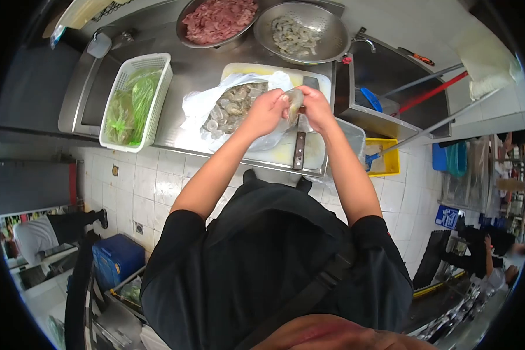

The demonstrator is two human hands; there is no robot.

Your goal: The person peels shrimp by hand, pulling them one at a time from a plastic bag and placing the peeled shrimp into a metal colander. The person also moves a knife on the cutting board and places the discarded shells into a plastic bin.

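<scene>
The left hand (266,111) and right hand (316,107) meet over the cutting board (316,156), fingers clamped on one shrimp (294,104) above the knife (299,149). Just beyond, the open bag (233,108) looks full of unpeeled shrimp. The colander (294,35) far across the bench (198,70) holds a thin layer, so most seems left.

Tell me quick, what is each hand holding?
Left hand: closed, pinching the shrimp.
Right hand: closed on the same shrimp.
</scene>
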